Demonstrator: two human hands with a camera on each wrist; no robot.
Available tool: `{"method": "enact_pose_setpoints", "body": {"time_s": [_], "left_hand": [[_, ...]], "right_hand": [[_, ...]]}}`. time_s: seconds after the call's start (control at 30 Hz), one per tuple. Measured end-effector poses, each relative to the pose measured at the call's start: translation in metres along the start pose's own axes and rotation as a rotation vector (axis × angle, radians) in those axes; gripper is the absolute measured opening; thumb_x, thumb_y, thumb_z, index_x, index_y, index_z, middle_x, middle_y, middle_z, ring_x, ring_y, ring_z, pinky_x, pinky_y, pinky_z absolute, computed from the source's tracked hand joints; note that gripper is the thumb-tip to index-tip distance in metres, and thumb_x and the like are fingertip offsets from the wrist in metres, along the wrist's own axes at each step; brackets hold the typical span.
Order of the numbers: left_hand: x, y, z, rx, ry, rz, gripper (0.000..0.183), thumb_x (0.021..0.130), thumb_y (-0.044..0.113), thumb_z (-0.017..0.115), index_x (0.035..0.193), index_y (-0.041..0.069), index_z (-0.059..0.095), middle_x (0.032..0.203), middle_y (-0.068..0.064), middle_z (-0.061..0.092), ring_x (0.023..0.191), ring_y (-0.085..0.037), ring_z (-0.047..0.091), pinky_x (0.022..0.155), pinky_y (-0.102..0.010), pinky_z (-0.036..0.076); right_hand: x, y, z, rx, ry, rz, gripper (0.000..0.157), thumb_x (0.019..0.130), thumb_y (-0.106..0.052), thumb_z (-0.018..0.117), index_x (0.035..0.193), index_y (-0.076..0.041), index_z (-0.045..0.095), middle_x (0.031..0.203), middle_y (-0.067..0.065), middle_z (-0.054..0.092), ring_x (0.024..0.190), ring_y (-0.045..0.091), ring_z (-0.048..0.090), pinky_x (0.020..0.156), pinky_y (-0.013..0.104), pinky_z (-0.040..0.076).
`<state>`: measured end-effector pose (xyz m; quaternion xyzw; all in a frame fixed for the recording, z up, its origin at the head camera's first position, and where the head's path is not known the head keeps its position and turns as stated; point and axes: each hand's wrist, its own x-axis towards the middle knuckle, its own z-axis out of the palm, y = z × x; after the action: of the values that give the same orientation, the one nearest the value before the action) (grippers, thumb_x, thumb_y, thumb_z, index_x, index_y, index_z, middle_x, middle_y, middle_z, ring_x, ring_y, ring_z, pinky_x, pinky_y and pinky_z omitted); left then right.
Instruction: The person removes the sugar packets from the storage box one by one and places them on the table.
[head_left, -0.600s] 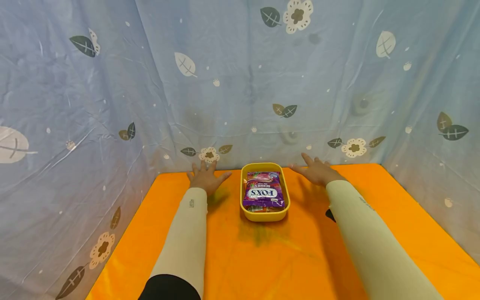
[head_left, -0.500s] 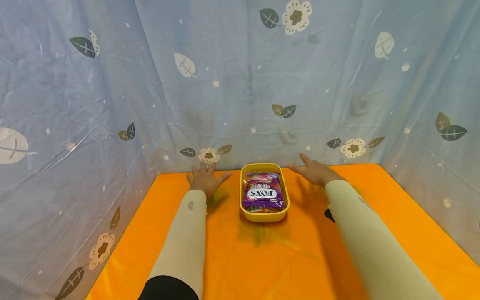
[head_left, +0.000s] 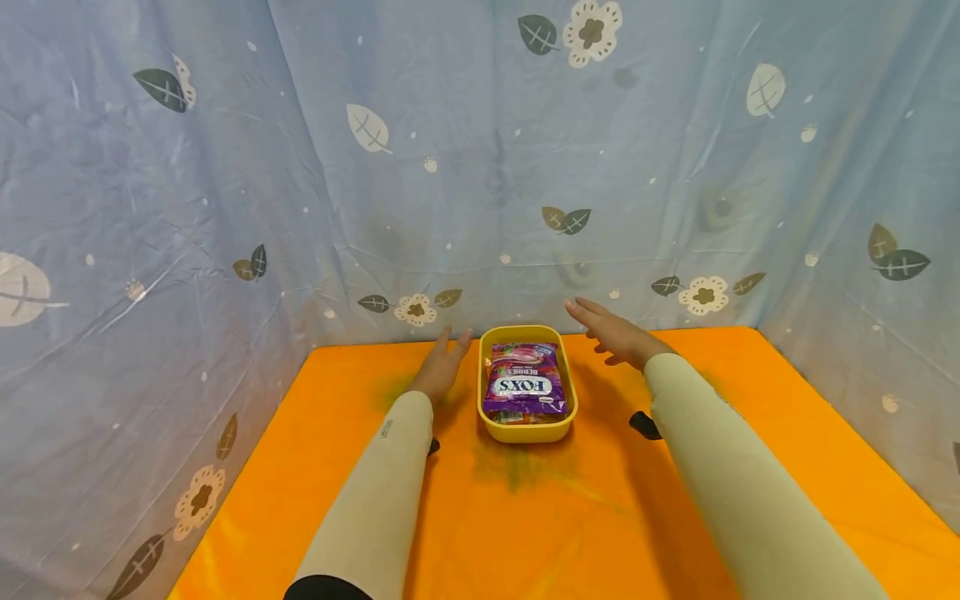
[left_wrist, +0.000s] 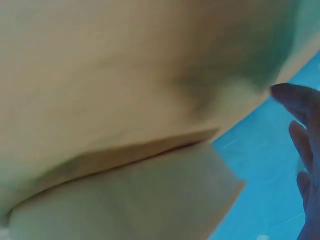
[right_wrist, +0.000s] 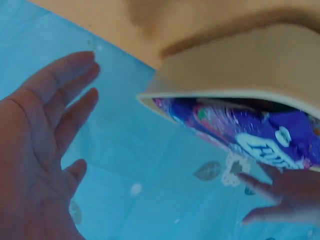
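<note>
A yellow plastic tub [head_left: 527,434] with rounded corners stands on the orange tabletop. Inside lies a purple bag of Fox's Berries candy [head_left: 525,385], its print upside down in the head view. My left hand [head_left: 442,367] is just left of the tub, fingers extended, apart from its wall. On the other side my right hand [head_left: 618,336] hovers with straight fingers and its palm turned toward the tub. The right wrist view shows the tub's wall [right_wrist: 240,65] between my right hand [right_wrist: 40,125] and my left hand [right_wrist: 290,197]. Neither hand holds anything.
The orange tabletop [head_left: 517,533] has dark smudges near the tub. Blue cloth [head_left: 465,167] with leaf and flower prints rises along the back and both sides, close behind the tub. More packaging [head_left: 513,417] shows under the purple bag. Pale sleeves cover both forearms.
My left hand has turned from palm-down and moved right, closer to the tub. My right hand has rolled so its palm faces the tub. The tub and candy bag have stayed put.
</note>
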<state>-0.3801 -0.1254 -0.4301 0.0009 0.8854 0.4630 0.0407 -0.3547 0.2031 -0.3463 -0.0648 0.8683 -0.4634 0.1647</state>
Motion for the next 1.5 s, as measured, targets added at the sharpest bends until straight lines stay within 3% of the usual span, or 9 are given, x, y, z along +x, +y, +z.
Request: {"method": "enact_pose_setpoints", "body": {"time_s": [0.13, 0.27, 0.43, 0.7, 0.87, 0.97, 1.17, 1.33, 1.5], "left_hand": [[-0.006, -0.001, 0.013, -0.165, -0.044, -0.015, 0.100, 0.071, 0.091, 0.029, 0.153, 0.037, 0.013, 0.156, 0.006, 0.019, 0.140, -0.025, 0.020, 0.108, -0.056, 0.019], [-0.007, -0.002, 0.024, -0.292, -0.043, 0.014, 0.098, 0.074, 0.088, 0.031, 0.153, 0.030, 0.022, 0.154, 0.006, 0.025, 0.136, -0.024, 0.031, 0.101, -0.050, 0.038], [-0.013, 0.001, 0.035, -0.404, -0.062, 0.030, 0.091, 0.079, 0.083, 0.036, 0.151, 0.027, 0.030, 0.148, 0.007, 0.034, 0.131, -0.020, 0.038, 0.103, -0.043, 0.037], [-0.013, -0.001, 0.045, -0.436, -0.087, 0.008, 0.090, 0.079, 0.078, 0.047, 0.147, 0.019, 0.038, 0.142, 0.001, 0.043, 0.134, -0.021, 0.034, 0.110, -0.046, 0.023], [-0.010, -0.010, 0.048, -0.543, -0.143, 0.018, 0.060, 0.095, 0.047, 0.053, 0.145, 0.017, 0.042, 0.133, -0.002, 0.052, 0.125, -0.021, 0.045, 0.107, -0.042, 0.030], [-0.011, -0.014, 0.049, -0.609, -0.201, 0.020, 0.054, 0.098, 0.035, 0.053, 0.148, 0.020, 0.039, 0.134, -0.001, 0.052, 0.121, -0.019, 0.048, 0.105, -0.038, 0.034], [-0.013, -0.018, 0.048, -0.673, -0.248, 0.025, 0.059, 0.098, 0.032, 0.054, 0.151, 0.022, 0.031, 0.143, -0.002, 0.044, 0.125, -0.019, 0.046, 0.105, -0.037, 0.034], [-0.015, -0.020, 0.048, -0.664, -0.254, 0.048, 0.058, 0.099, 0.032, 0.053, 0.151, 0.025, 0.031, 0.144, 0.000, 0.042, 0.127, -0.019, 0.044, 0.106, -0.037, 0.033], [-0.012, -0.023, 0.050, -0.646, -0.259, 0.050, 0.060, 0.096, 0.037, 0.057, 0.150, 0.031, 0.033, 0.146, 0.006, 0.039, 0.131, -0.014, 0.038, 0.108, -0.036, 0.030]], "right_hand": [[0.001, -0.006, 0.003, 0.081, -0.014, 0.005, 0.096, 0.075, -0.087, 0.034, 0.154, -0.038, 0.007, 0.147, 0.020, 0.034, 0.124, 0.047, 0.041, 0.096, 0.061, 0.037], [0.003, -0.010, 0.007, 0.162, -0.024, 0.012, 0.097, 0.076, -0.086, 0.036, 0.154, -0.036, 0.008, 0.144, 0.022, 0.038, 0.122, 0.047, 0.044, 0.095, 0.058, 0.040], [0.006, -0.010, 0.012, 0.239, -0.045, 0.023, 0.096, 0.075, -0.085, 0.039, 0.154, -0.038, 0.007, 0.144, 0.023, 0.038, 0.121, 0.047, 0.046, 0.092, 0.056, 0.043], [0.009, -0.007, 0.018, 0.299, -0.071, 0.022, 0.092, 0.077, -0.082, 0.041, 0.153, -0.041, 0.008, 0.144, 0.022, 0.038, 0.121, 0.045, 0.046, 0.090, 0.055, 0.046], [0.013, -0.007, 0.022, 0.345, -0.065, 0.043, 0.099, 0.074, -0.084, 0.044, 0.154, -0.038, 0.007, 0.144, 0.023, 0.038, 0.121, 0.045, 0.046, 0.087, 0.056, 0.047], [0.015, -0.007, 0.024, 0.375, -0.059, 0.054, 0.103, 0.072, -0.084, 0.046, 0.154, -0.036, 0.006, 0.144, 0.023, 0.036, 0.123, 0.045, 0.044, 0.085, 0.058, 0.047], [0.019, -0.011, 0.033, 0.358, -0.097, 0.036, 0.104, 0.073, -0.083, 0.048, 0.154, -0.035, 0.004, 0.147, 0.026, 0.027, 0.127, 0.048, 0.036, 0.087, 0.059, 0.045], [0.024, -0.016, 0.046, 0.340, -0.109, 0.031, 0.103, 0.074, -0.082, 0.049, 0.154, -0.034, 0.005, 0.151, 0.022, 0.018, 0.130, 0.051, 0.029, 0.093, 0.063, 0.038], [0.029, -0.016, 0.058, 0.339, -0.112, 0.027, 0.102, 0.080, -0.078, 0.045, 0.155, -0.026, -0.002, 0.155, 0.015, 0.011, 0.134, 0.048, 0.022, 0.097, 0.066, 0.030]]}}
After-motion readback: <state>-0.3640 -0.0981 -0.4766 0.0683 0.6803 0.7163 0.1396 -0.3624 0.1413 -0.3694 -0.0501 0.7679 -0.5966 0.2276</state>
